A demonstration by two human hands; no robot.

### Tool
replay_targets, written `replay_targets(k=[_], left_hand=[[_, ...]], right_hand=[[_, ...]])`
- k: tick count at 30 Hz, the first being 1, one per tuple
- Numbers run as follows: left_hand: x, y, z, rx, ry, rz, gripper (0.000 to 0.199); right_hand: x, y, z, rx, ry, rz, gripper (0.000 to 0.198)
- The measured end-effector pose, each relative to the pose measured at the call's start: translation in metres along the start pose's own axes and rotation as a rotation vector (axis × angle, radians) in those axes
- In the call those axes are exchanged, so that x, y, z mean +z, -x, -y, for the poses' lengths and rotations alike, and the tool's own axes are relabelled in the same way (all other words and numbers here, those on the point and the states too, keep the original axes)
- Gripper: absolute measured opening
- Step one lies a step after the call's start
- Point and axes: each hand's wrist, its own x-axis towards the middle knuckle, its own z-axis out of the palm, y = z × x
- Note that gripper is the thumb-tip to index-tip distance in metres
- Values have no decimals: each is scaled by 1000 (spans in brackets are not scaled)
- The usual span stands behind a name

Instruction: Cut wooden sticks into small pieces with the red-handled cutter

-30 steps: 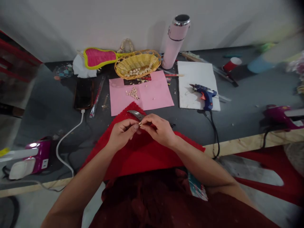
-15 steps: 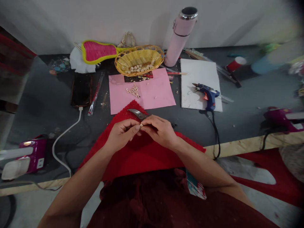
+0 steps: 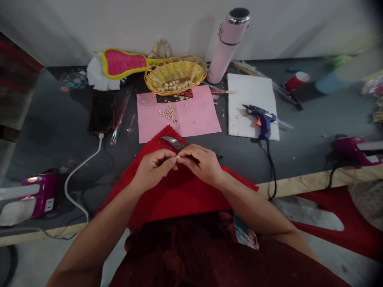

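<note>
Between the fingertips of my left hand (image 3: 156, 166) and my right hand (image 3: 202, 162) is a small pale, wood-coloured piece (image 3: 178, 157), pinched from both sides. Both hands are closed on it above a red felt cloth (image 3: 179, 199). Just beyond my fingers lie pruning shears (image 3: 173, 142), blades pointing left; their handles are hidden by my right hand. A pile of similar small pale pieces (image 3: 168, 114) rests on a pink sheet of paper (image 3: 203, 111). Behind it, a yellow wicker basket (image 3: 175, 65) holds several chunkier pale pieces (image 3: 178, 84).
To the right, a blue glue gun (image 3: 263, 121) lies on a white board (image 3: 249, 87), its cord hanging over the table edge. A pink flask (image 3: 227, 48) stands at the wall. On the left are a phone (image 3: 102, 111) with a white cable and a purple power socket (image 3: 44, 195).
My hands keep the same pinch on the small piece, with barely any movement. The view has shifted very slightly.
</note>
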Motion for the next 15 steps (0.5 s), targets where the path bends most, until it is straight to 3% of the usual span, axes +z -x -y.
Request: replay_targets(k=[9,15], left_hand=[[0,2,-4,31,-127,-25,19],[0,3,-4,120,-331,-42,17]], right_hand=[[-2,0,-2,-34,9,9,8],[-4,0,1,-7,-4,20,14]])
